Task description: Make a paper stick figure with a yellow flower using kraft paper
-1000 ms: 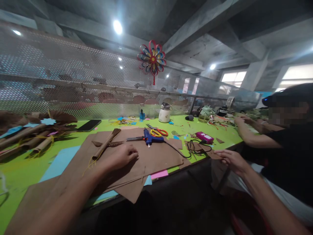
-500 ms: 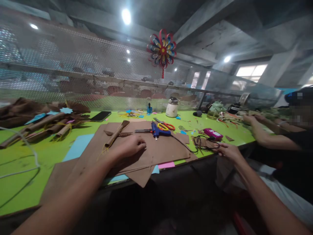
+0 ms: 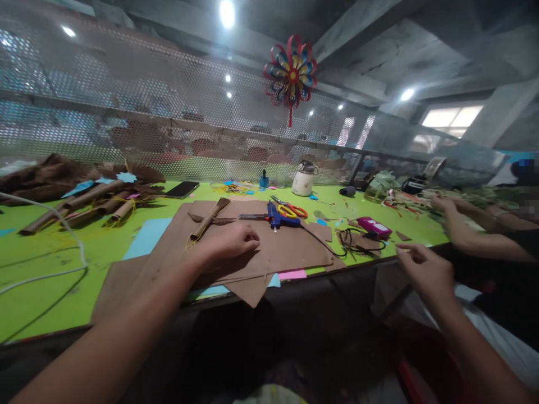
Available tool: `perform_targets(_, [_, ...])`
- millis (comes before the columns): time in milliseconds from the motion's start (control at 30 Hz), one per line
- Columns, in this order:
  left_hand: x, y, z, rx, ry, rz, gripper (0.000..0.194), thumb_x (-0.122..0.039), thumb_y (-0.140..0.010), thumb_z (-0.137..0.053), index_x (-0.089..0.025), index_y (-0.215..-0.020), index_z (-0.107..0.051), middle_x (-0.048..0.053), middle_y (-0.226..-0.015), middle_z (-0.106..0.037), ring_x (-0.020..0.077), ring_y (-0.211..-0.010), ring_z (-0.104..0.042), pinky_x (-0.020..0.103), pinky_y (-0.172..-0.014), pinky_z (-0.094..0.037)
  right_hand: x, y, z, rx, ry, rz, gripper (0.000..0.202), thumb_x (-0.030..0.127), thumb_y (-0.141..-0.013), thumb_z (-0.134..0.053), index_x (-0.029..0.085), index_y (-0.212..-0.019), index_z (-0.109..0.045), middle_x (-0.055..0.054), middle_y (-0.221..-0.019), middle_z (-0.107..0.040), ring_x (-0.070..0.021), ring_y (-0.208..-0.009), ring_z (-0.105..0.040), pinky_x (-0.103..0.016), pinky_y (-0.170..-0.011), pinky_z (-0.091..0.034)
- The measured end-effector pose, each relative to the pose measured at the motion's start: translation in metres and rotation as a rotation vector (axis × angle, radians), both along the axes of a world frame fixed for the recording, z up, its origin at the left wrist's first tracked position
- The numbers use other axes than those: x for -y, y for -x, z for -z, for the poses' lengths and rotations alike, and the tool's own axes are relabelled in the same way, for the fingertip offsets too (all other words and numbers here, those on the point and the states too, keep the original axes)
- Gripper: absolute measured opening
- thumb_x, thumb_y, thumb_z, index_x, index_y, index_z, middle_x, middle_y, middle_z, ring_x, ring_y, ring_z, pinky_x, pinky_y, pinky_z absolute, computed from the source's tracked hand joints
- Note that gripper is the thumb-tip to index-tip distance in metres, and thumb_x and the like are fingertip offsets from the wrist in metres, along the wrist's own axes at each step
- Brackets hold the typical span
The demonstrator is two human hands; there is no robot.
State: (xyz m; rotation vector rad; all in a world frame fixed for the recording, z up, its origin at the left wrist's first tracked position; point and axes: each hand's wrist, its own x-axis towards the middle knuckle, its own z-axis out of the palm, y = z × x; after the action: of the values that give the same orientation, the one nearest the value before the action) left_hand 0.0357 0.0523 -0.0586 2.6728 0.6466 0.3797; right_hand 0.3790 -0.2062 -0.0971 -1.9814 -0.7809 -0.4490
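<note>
My left hand (image 3: 233,240) rests on a stack of brown paper sheets (image 3: 295,248), its fingers curled and nothing seen in them. Just beyond it lies a rolled brown paper piece with a fringed end (image 3: 210,217), tied with yellow string. A blue glue gun (image 3: 283,216) lies on the paper, and yellow-and-orange scissors (image 3: 292,210) touch its far side. At the table's front edge, my right hand (image 3: 429,272) is closed in a pinch; a small pale bit shows at the fingertips, too small to name. Brown scraps (image 3: 357,240) and a looped black cord lie left of it.
Brown paper rolls (image 3: 90,202) and a white cable (image 3: 82,252) are at left. A phone (image 3: 182,189), blue bottle (image 3: 264,180) and white flask (image 3: 304,179) stand or lie along the back. A magenta box (image 3: 374,228) is at right, near another person's arms (image 3: 471,230).
My right hand has drawn away from the scraps and black cord, toward the right and nearer me, fingers pinched. The left hand stays on the paper. The view has shifted slightly.
</note>
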Motion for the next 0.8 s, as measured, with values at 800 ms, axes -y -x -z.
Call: perform_targets(800, [0.060,0.061,0.008,-0.069,-0.242,-0.058,0.035,-0.035,-0.093,-0.034,-0.020,-0.100,-0.065,0.008,-0.097,-0.062,0.0189,-0.087,-0.058,0.029,-0.079,-0.042,-0.067,0.173,0.017,0.458,0.215,-0.992,0.031,0.018,-0.086,-0.054,0.022,-0.117,-0.056,-0.012,-0.106,-0.058,-0.0268,-0.099,-0.051,-0.046,-0.082,-0.046])
